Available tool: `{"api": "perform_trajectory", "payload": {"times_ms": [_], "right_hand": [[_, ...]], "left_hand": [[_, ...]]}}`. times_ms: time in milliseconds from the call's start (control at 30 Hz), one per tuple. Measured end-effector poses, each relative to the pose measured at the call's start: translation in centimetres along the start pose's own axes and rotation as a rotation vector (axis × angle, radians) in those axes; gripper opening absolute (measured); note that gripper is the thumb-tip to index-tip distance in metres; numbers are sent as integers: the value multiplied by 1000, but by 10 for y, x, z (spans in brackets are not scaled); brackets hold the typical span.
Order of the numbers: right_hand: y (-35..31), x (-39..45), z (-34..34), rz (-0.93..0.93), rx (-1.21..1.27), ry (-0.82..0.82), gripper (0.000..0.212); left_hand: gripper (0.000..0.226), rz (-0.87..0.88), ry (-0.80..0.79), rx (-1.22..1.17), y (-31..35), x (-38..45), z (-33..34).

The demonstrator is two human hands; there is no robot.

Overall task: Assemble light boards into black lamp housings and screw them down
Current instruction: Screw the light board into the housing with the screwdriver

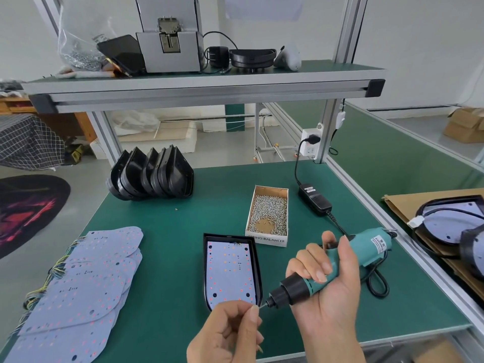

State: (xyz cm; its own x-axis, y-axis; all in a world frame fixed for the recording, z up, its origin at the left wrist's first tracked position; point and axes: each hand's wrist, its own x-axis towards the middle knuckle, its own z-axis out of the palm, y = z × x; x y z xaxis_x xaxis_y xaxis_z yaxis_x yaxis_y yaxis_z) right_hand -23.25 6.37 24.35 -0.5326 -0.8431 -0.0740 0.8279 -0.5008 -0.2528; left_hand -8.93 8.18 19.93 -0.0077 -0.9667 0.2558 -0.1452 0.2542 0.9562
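Head view: one board [230,271] is seated in a housing [258,273] near centre on the bench, long axis near-to-far, rounded end nearest; its holes look unscrewed. Right hand [327,289] grips the screwdriver [337,268], bit pointing left. Left hand [233,334] pinches something tiny, probably a screw, at the bit. Boards [86,279] at left and housings [154,176] farther back remain.
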Motion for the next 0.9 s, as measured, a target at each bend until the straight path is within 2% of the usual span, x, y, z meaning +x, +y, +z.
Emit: {"api": "perform_trajectory", "payload": {"times_ms": [133, 233, 300, 367, 533, 700, 767, 833, 900], "right_hand": [[2, -1, 0, -17, -26, 13, 35], [6, -3, -2, -56, -80, 51, 44], [8, -3, -2, -87, -138, 59, 43], [6, -5, 1, -74, -165, 7, 38], [5, -9, 0, 15, -104, -97, 20], [10, -4, 1, -7, -54, -8, 18], [12, -2, 0, -14, -48, 4, 18], [14, 2, -2, -29, -37, 5, 21], [14, 8, -2, -52, -45, 7, 24]], "left_hand": [[35, 94, -15, 105, -3, 2, -3], [39, 45, 4, 39, -9, 1, -6], [39, 3, 0, -47, -11, 0, -9], [28, 7, 10, -93, -9, -1, -12], [16, 35, 64, -128, -11, -6, -15], [18, 73, -1, -17, -20, 0, -17], [9, 72, -26, -17, -19, 5, -18], [20, 56, -25, -12, -17, 10, -18], [41, 50, -46, 30, -15, 13, -18]]}}
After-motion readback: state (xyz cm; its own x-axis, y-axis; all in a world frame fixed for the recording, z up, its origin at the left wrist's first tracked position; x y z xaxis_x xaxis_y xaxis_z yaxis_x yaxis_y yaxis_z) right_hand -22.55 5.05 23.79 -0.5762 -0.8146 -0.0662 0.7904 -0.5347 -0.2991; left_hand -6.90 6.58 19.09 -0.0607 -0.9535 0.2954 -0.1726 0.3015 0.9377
